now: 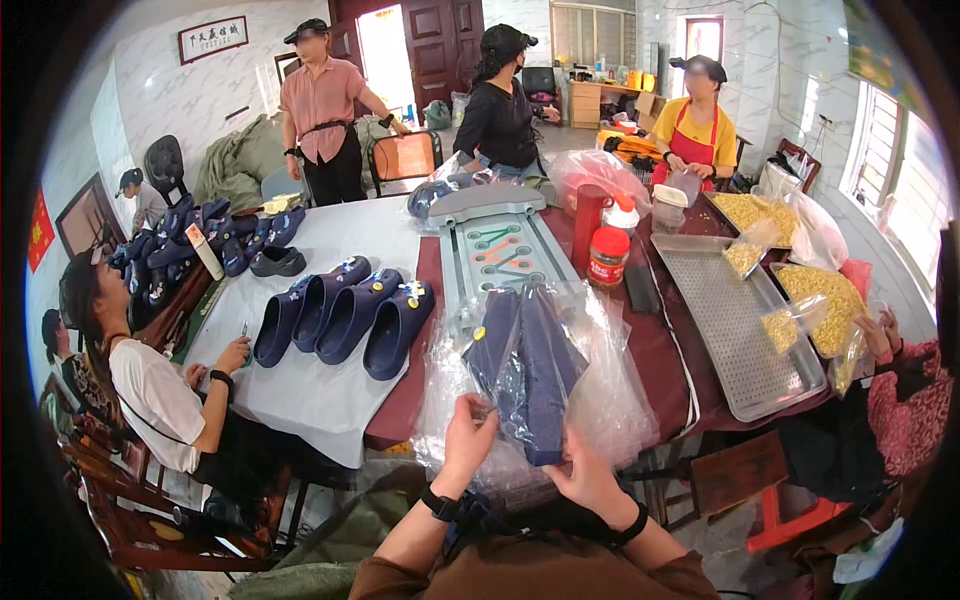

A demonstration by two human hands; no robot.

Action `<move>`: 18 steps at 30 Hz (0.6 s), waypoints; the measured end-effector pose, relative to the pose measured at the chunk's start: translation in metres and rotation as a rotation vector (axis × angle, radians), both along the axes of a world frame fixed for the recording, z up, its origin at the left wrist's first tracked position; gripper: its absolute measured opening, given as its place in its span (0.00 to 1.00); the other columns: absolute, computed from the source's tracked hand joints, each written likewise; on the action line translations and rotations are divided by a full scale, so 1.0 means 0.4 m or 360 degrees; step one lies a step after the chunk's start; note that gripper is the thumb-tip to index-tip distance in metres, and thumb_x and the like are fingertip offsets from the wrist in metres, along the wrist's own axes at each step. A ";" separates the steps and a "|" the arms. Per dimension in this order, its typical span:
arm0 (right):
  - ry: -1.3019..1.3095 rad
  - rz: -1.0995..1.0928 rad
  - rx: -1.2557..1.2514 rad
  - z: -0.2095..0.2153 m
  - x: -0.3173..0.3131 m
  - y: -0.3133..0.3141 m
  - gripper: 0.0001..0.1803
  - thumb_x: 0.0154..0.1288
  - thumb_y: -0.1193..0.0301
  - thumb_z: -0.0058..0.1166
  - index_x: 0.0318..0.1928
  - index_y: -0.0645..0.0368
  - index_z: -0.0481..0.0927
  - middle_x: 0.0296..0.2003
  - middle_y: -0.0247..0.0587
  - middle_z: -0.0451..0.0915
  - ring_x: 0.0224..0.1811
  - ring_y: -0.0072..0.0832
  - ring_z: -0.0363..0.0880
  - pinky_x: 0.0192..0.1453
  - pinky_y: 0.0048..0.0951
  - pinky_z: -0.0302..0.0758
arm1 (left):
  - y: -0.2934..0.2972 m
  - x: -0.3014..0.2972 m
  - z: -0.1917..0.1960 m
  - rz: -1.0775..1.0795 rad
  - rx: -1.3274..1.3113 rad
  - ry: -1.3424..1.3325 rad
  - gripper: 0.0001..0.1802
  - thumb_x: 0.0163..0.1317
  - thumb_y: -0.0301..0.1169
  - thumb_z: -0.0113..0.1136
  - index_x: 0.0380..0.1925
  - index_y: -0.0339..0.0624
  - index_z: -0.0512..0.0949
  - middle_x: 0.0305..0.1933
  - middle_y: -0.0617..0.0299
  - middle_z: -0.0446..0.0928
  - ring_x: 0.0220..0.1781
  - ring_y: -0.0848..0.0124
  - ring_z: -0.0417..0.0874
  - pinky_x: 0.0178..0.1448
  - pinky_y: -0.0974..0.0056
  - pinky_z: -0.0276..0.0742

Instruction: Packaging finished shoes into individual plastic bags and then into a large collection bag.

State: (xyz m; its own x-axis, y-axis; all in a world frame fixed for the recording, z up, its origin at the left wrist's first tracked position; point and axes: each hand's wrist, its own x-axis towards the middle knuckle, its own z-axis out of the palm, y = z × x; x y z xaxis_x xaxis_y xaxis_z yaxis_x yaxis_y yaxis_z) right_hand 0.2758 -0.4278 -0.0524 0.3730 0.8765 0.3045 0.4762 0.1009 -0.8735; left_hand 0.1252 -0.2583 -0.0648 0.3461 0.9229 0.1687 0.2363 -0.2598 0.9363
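Note:
In front of me, a pair of navy clogs [548, 400] lies side by side in a clear plastic bag, on top of a stack of clear plastic bags [620, 405]. My left hand [468, 435] pinches the bag's plastic at the left of the clogs. At their near right end, my right hand [588, 478] has thumb and fingers closed on the bag's edge. A yellow charm [479, 334] shows through the plastic on the left clog. Beyond the bags lies a grey plastic board [505, 245] with rows of coloured shapes.
To the left, several loose navy clogs [388, 335] stand on a white sheet [335, 225], beside a seated person. A red-lidded jar [608, 258] and a red cylinder [590, 225] stand beyond. At right lies a perforated metal tray [740, 330] near trays of small yellow pieces [822, 305]. Other people surround the table.

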 end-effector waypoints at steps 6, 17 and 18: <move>-0.0066 0.0297 -0.0089 0.010 0.026 0.014 0.23 0.63 0.74 0.66 0.58 0.62 0.75 0.37 0.51 0.84 0.39 0.42 0.87 0.44 0.36 0.82 | -0.002 -0.004 -0.001 -0.0030 0.0077 0.0084 0.15 0.67 0.28 0.63 0.49 0.37 0.69 0.39 0.54 0.81 0.43 0.67 0.84 0.45 0.62 0.80; -0.0594 0.0242 -0.0217 0.014 -0.001 0.016 0.19 0.60 0.73 0.66 0.52 0.62 0.78 0.40 0.50 0.82 0.43 0.50 0.82 0.46 0.46 0.79 | -0.099 0.033 0.108 -0.0093 0.0529 0.0611 0.62 0.47 0.60 0.79 0.68 0.26 0.59 0.57 0.33 0.74 0.61 0.39 0.74 0.66 0.47 0.70; -0.0595 0.0242 -0.0214 0.008 -0.001 0.018 0.19 0.60 0.73 0.66 0.52 0.62 0.78 0.40 0.50 0.82 0.43 0.50 0.82 0.46 0.46 0.79 | -0.102 0.035 0.103 -0.0143 0.0591 0.0586 0.66 0.46 0.60 0.80 0.71 0.26 0.54 0.60 0.31 0.73 0.63 0.37 0.72 0.68 0.44 0.68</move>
State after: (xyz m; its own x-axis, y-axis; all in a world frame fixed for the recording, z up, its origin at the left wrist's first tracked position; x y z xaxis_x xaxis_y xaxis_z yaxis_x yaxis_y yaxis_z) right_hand 0.2755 -0.4207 -0.0491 0.1218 0.9541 0.2736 0.7511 0.0916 -0.6538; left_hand 0.1394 -0.2990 -0.0235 0.5190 0.7882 0.3308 0.4935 -0.5923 0.6369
